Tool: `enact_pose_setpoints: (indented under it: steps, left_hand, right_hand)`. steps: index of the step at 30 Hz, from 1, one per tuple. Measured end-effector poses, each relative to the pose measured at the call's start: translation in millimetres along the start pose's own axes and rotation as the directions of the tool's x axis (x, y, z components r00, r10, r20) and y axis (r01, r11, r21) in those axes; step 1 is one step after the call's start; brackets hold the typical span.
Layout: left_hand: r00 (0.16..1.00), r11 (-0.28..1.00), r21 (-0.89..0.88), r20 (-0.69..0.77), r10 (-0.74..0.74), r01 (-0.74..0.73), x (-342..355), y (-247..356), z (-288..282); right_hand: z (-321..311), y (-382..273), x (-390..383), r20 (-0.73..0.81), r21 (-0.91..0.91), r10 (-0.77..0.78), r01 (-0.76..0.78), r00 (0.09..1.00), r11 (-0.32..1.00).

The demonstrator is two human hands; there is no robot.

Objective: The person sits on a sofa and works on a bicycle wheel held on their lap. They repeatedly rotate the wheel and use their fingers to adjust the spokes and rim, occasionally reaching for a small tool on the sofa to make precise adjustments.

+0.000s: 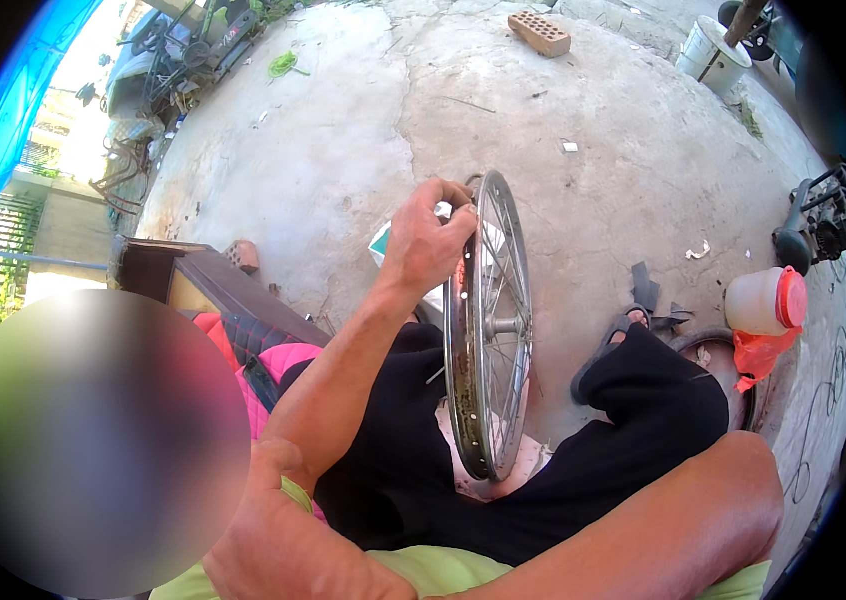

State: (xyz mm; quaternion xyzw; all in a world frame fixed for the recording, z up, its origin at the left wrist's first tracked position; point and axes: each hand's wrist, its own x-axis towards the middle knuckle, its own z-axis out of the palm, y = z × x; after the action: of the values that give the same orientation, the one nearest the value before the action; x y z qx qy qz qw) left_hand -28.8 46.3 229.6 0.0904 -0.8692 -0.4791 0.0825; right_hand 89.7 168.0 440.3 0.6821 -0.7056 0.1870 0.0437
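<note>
A spoked bicycle wheel [458, 400] with no tyre on its rusty metal rim stands nearly upright between my legs. Its hub and thin spokes face right. My left hand [433, 235] grips the top of the rim, fingers curled over the edge; whatever else the fingertips may touch is hidden. The wheel's bottom rests by a pale pink spotted cloth [463, 450] between my black-trousered thighs. My right arm bends across my lap at the lower right, its hand outside the picture. Behind the wheel lies a partly hidden white and green bag [380, 243].
At right, a tyre [755, 400] lies beside a white tub with a red lid [758, 302] and red plastic bag. Left are a brown wooden box [243, 290], a quilted pink cloth [288, 358] and a blurred patch. A perforated brick [540, 33] and white bucket [713, 55] stand farther off.
</note>
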Motion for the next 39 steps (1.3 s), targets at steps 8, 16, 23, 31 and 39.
enact_pose_setpoints:
  steps: [8, 16, 23, 31, 39]
  left_hand:
    - [0.969, 0.965, -0.14, -0.079, -0.235, 0.223, -7, -25, -22]
    - [0.927, 0.735, -0.576, 0.119, -0.357, 0.357, 2, -21, -8]
    - [0.868, 0.413, -0.779, 0.326, -0.375, 0.471, -9, -7, -5]
    - [0.893, 0.363, -0.817, 0.388, -0.226, 0.447, -32, 12, -3]
    - [0.975, 0.803, -0.556, 0.169, -0.143, 0.214, -21, 14, -23]
  right_hand:
    - [34, 18, -19, 0.1, 0.396, 0.024, -0.062, 0.995, 0.916]
    - [160, 163, -122, 0.149, 0.897, 0.874, -0.436, 0.463, 0.078]
    - [192, 178, -118, 0.284, 0.93, 0.81, -0.355, 0.514, -0.101]
    - [179, 167, -119, 0.228, 0.971, 0.832, -0.185, 0.505, -0.153]
    - [197, 159, -115, -0.153, 0.897, 0.866, -0.301, 0.476, 0.324]
